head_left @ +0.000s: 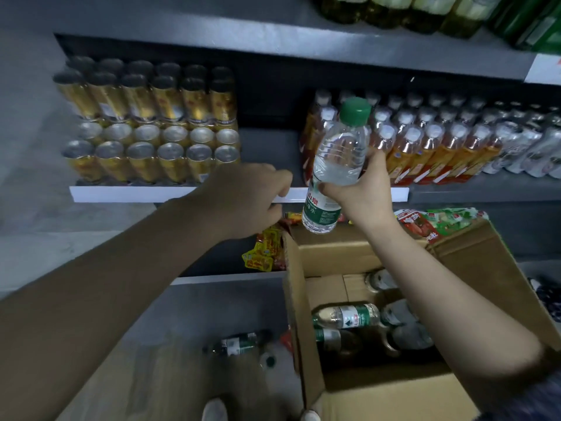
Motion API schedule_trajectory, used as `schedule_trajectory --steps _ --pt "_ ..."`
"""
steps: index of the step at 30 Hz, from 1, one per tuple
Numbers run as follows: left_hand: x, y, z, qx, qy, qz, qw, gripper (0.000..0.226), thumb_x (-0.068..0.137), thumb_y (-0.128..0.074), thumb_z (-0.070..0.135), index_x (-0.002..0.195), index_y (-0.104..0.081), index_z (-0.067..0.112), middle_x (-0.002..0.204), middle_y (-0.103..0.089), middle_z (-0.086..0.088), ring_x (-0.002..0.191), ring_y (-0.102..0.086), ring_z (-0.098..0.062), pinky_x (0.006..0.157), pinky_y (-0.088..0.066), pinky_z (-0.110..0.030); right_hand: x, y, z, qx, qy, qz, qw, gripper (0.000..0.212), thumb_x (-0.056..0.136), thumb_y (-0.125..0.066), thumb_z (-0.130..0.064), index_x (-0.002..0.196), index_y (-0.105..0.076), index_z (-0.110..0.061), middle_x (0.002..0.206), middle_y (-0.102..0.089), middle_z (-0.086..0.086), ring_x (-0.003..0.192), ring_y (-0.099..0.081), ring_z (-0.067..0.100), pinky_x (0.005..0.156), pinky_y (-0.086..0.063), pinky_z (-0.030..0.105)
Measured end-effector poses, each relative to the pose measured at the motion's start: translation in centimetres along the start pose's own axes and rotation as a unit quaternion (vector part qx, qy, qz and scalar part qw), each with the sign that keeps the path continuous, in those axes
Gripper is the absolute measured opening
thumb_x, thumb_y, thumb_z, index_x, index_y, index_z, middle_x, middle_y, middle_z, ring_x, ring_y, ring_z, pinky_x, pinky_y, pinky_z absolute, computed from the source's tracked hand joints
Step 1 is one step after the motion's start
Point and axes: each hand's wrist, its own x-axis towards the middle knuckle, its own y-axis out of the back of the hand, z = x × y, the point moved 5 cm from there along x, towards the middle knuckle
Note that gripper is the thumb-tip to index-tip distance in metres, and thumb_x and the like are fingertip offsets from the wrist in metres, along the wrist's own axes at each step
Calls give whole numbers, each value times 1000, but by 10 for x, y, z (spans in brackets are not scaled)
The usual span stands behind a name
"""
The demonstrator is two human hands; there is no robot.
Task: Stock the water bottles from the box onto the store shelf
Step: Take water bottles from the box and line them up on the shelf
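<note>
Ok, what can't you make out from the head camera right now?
- Bottle count in the box: the right forearm and box wall hide part of it.
- Left hand: curled fingers face away, so whether it holds anything is unclear.
- Label text on the bottle: right hand covers part.
- Top shelf bottles: cut off by the edge.

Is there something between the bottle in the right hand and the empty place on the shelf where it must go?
Nothing visible blocks it. The water bottle in the right hand is beside the bare gap on the shelf; the left hand is in front, lower.
</note>
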Motion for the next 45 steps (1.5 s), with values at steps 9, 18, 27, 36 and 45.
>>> schedule_trajectory --steps 9,18,27,36,45 --pt "-40 41 -76 18 -10 14 1000 22 88 -46 27 100 -58 14 96 -61 -2 88 -57 -26 68 -45 -37 0 -56 -70 30 26 16 999 59 61 -81 -8 104 -41 -17 88 -50 -15 77 -50 -7 59 -39 -2" --pt "-49 81 -127 62 26 58 996 27 85 -38 30 98 -57 16 93 -61 0 86 -57 -24 64 -39 -32 19 -82 -138 54 72 -5 996 57 63 -78 -7 105 -42 -18 89 -51 -18 79 -51 -6 58 -40 -2" --pt "-29 118 -163 76 57 84 992 17 88 -50 27 101 -57 18 96 -61 3 86 -54 -17 58 -31 -28 60 -79 -206 87 119 -11 989 53 64 -79 -10 104 -46 -19 90 -56 -14 81 -56 -1 71 -48 18" --pt "12 156 -186 76 122 73 987 16 90 -46 26 105 -52 22 105 -59 5 95 -54 -18 73 -41 -30 108 -77 -254 113 152 -29 981 51 64 -78 -10 104 -47 -18 89 -56 -9 79 -56 1 73 -51 22" --pt "33 185 -207 91 127 96 983 9 91 -45 27 100 -47 27 100 -52 10 99 -53 -16 72 -36 -28 148 -90 -284 143 170 -30 975 52 64 -78 -8 107 -49 -14 94 -62 -2 77 -60 3 65 -52 14"
